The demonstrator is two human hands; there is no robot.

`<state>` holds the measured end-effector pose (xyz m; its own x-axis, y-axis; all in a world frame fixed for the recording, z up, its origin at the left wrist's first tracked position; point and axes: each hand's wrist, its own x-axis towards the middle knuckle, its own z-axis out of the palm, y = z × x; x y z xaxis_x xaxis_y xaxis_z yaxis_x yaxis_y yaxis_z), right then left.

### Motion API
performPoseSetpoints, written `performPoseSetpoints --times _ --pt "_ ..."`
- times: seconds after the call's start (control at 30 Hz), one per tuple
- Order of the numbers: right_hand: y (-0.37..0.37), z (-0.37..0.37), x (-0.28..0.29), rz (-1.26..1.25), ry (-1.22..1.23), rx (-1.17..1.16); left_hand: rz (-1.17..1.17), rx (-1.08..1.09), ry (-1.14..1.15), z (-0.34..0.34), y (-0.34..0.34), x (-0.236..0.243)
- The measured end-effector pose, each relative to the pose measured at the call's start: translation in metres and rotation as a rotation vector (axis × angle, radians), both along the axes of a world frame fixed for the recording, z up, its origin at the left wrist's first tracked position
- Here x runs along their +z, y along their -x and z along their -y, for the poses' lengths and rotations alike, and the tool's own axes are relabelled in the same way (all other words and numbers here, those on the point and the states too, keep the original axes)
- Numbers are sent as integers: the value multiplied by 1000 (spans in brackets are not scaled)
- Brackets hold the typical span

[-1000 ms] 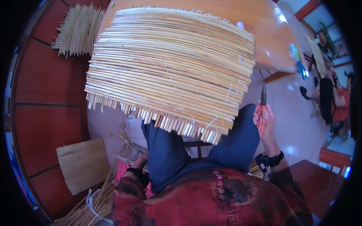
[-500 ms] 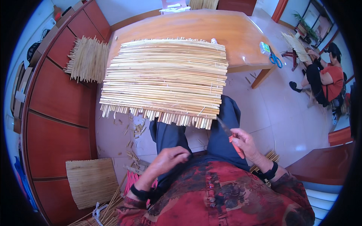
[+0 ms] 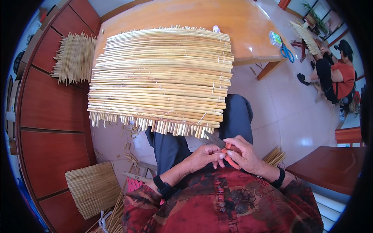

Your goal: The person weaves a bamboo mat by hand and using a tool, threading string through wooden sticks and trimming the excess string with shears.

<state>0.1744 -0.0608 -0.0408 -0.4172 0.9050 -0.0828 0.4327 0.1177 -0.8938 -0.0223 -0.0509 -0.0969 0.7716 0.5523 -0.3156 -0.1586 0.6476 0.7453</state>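
Note:
In front of me a mat of straight straw-coloured stalks (image 3: 159, 79) lies on the table, its near edge overhanging above my knees. Cut stalk ends form an uneven row beneath that edge. My right hand (image 3: 248, 156) grips a pair of orange-handled shears (image 3: 215, 140), whose dark blades point up and left towards the mat's near right corner. Close against it, my left hand (image 3: 203, 158) is closed, thumb and fingers at the shears' handles by the pivot. Part of the handles is hidden by my fingers.
The wooden table (image 3: 254, 31) holds blue-handled scissors (image 3: 287, 54) and a small green-and-white box (image 3: 275, 39). Left, red cabinets (image 3: 50, 105) stand by a stalk bundle (image 3: 74, 58) and a second mat (image 3: 93, 189). Offcuts litter the floor. Another person (image 3: 342, 77) sits at far right.
My right hand has moved left and my left hand right, so they meet at the shears. The shears' two handles now show apart. My view has shifted slightly.

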Motion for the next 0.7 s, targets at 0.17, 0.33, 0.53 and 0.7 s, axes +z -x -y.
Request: performPoseSetpoints --times 0.17,0.33,0.53,0.7 --pt "4 -1 6 6 18 -7 96 55 19 2 -6 -11" --pt "4 -4 9 107 -41 8 80 1 37 2 -5 -5" --pt "7 -10 22 205 38 64 104 21 34 1 -3 -5" --pt "15 -9 26 347 -60 97 187 75 38 -2 0 -5"
